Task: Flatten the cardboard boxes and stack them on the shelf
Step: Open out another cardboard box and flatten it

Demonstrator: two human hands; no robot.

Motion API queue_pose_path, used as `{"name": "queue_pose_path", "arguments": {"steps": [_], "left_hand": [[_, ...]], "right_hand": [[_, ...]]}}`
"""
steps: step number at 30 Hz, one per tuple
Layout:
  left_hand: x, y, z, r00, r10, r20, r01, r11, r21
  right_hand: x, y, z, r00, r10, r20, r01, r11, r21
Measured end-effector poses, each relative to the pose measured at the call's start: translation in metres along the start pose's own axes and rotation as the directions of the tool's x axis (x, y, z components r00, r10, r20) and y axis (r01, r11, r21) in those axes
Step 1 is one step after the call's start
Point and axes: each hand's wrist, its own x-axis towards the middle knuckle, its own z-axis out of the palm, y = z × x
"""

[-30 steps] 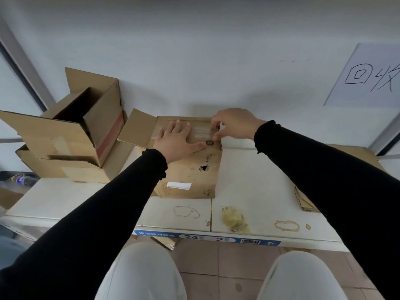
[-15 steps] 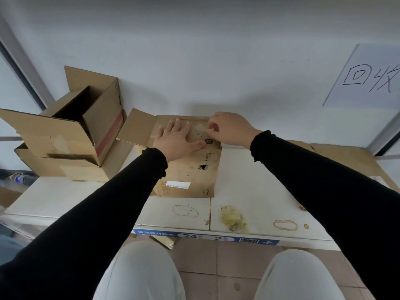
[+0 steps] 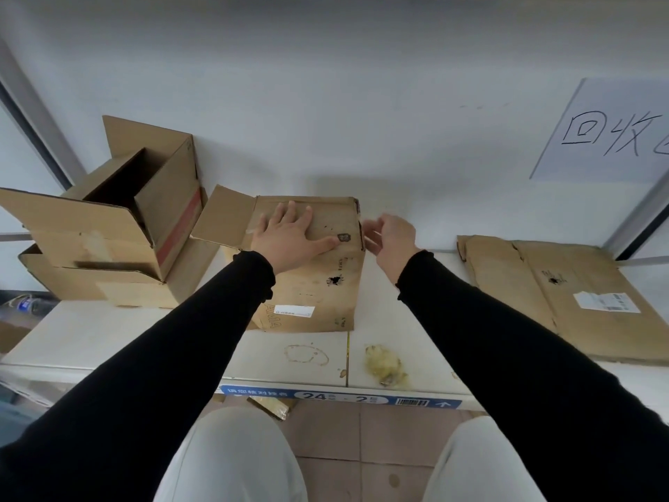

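Observation:
A closed brown cardboard box [image 3: 318, 284] stands upright in the middle of the white shelf [image 3: 405, 320], one flap open to its left. My left hand [image 3: 289, 235] lies flat on the box's top, fingers spread. Beside the box's upper right corner, my right hand [image 3: 389, 237] hovers with fingers loosely bent, holding nothing that I can make out. A flattened cardboard box [image 3: 546, 295] with a white label lies on the shelf at the right.
Two open cardboard boxes [image 3: 108, 226] are piled at the shelf's left end against the wall. A paper sign [image 3: 608, 135] hangs on the wall at the right. The shelf front carries a blue label strip [image 3: 340, 396]. Stains mark the shelf surface near the front.
My right hand has come off the box's top and moved right, past its corner. The view has shifted right, showing more of the flattened box. My left hand stays on the box.

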Motion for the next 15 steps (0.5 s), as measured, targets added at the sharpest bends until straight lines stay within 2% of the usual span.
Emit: {"name": "queue_pose_path", "arguments": {"steps": [2,4,7,9,12,13,15], "left_hand": [[-0.003,0.002,-0.001,1.000,0.002,-0.015,-0.002,1.000,0.000],[-0.009,0.004,-0.005,0.997,0.005,-0.073,-0.008,0.999,-0.049],[-0.019,0.007,-0.018,0.983,-0.018,-0.184,-0.027,0.971,-0.239],[-0.026,0.011,-0.028,0.972,-0.028,-0.235,-0.070,0.915,-0.398],[-0.033,0.014,-0.032,0.944,-0.063,-0.325,-0.160,0.772,-0.615],[-0.035,0.012,-0.032,0.938,-0.062,-0.342,-0.208,0.687,-0.696],[-0.036,-0.002,-0.027,0.934,-0.035,-0.355,-0.303,0.446,-0.842]], "right_hand": [[-0.005,0.006,-0.003,0.999,0.046,0.003,-0.046,0.998,0.048],[-0.011,0.004,0.002,0.999,0.016,0.034,-0.018,0.997,0.079],[-0.021,-0.016,0.022,0.983,-0.145,0.112,0.134,0.986,0.102],[-0.034,-0.030,0.039,0.955,-0.239,0.176,0.228,0.971,0.077],[-0.052,-0.037,0.063,0.904,-0.342,0.256,0.360,0.932,-0.029],[-0.058,-0.035,0.070,0.883,-0.374,0.285,0.408,0.911,-0.068],[-0.066,-0.027,0.081,0.812,-0.462,0.357,0.545,0.818,-0.183]]}}
